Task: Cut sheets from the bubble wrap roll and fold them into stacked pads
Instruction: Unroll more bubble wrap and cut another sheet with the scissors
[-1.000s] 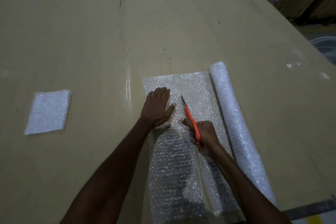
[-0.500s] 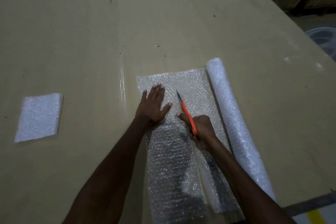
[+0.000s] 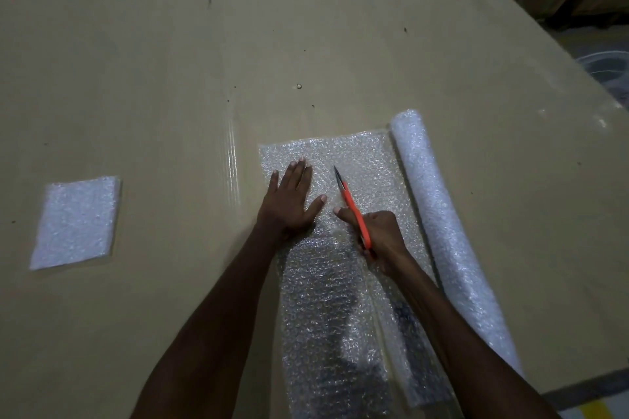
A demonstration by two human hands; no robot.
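While pinned flat under the spread left hand (image 3: 292, 201), unrolled bubble wrap sheet (image 3: 326, 282): lying at centre on the cardboard tabletop (image 3: 170, 78), held taut, presumably, for a straight cut. Orange-handled scissors (image 3: 350, 204) clenched in the right hand (image 3: 381, 238), blades nearly closed, tips toward 12 o'clock. Clear, glossy, bubbled; bubble wrap roll (image 3: 442, 231) touching at 3 o'clock, folded pad (image 3: 76, 221) well apart at 9 o'clock.
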